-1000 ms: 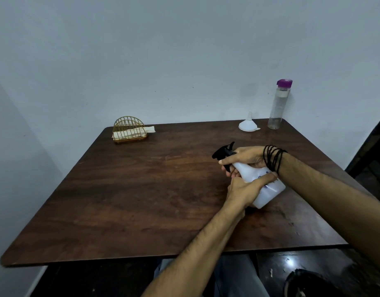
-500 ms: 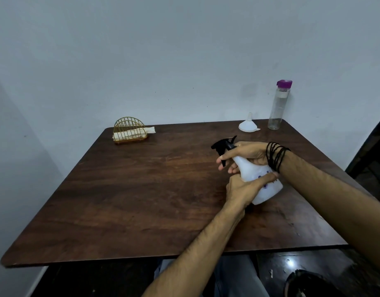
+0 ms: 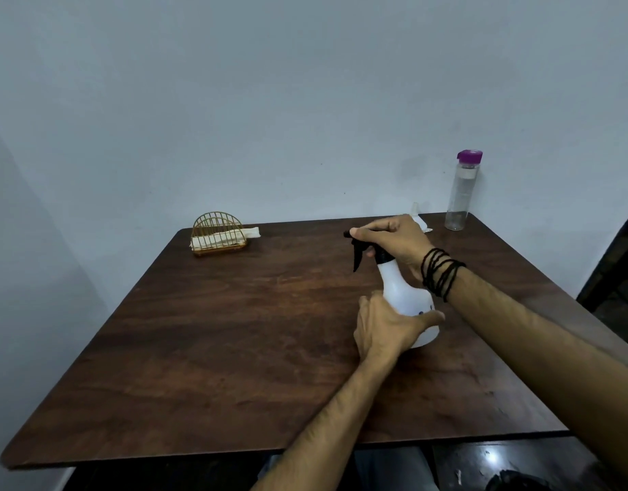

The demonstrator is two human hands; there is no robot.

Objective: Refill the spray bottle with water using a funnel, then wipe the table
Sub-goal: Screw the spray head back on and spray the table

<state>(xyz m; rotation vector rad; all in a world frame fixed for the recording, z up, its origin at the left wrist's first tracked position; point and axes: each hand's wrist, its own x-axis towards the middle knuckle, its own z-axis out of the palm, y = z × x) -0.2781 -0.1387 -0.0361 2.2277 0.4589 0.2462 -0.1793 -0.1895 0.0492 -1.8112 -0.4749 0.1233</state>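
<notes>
A white spray bottle (image 3: 404,295) with a black trigger head (image 3: 362,248) stands upright on the dark wooden table (image 3: 234,349), right of centre. My left hand (image 3: 386,327) wraps around the bottle's lower body. My right hand (image 3: 397,239), with black cords on its wrist, grips the black spray head from above. A white funnel (image 3: 420,221) lies at the back, mostly hidden behind my right hand. A clear water bottle (image 3: 463,193) with a purple cap stands at the back right corner by the wall.
A gold wire holder (image 3: 218,233) with white napkins sits at the back left of the table. A pale wall runs right behind the table. The floor and a dark object show below the front right edge.
The spray bottle has gone from tilted to upright on the table. My right hand has shifted up over the black spray head, and my left hand has slid down to the base.
</notes>
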